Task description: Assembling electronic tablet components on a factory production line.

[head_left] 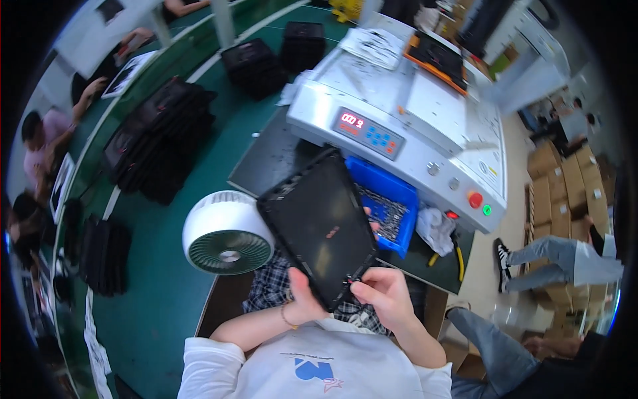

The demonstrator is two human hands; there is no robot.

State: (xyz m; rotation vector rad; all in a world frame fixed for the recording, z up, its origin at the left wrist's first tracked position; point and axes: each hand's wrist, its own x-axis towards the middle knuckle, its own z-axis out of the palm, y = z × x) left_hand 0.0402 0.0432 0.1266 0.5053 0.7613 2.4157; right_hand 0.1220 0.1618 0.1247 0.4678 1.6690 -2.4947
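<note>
A black rectangular plastic cover (319,229) with a raised rim is tilted in front of my chest. My left hand (303,299) grips it, thumb along the lower left edge and fingertips showing past the right edge. At the lower right corner, the thumb and fingers of my right hand (384,292) are pinched together. A small dark part (348,281) with a reddish spot sits by those fingertips; whether it is loose or fixed to the cover I cannot tell. Behind the cover, a blue bin (407,223) holds many small metal pieces.
A white fan (228,233) stands left of the cover. Ahead is a white machine (399,110) with a lit control panel, carrying an orange-and-black fixture (436,61). Yellow-handled pliers (460,258) lie by a crumpled white bag (436,230). Stacked black covers (156,139) rest on the green table (149,266). People sit and stand nearby.
</note>
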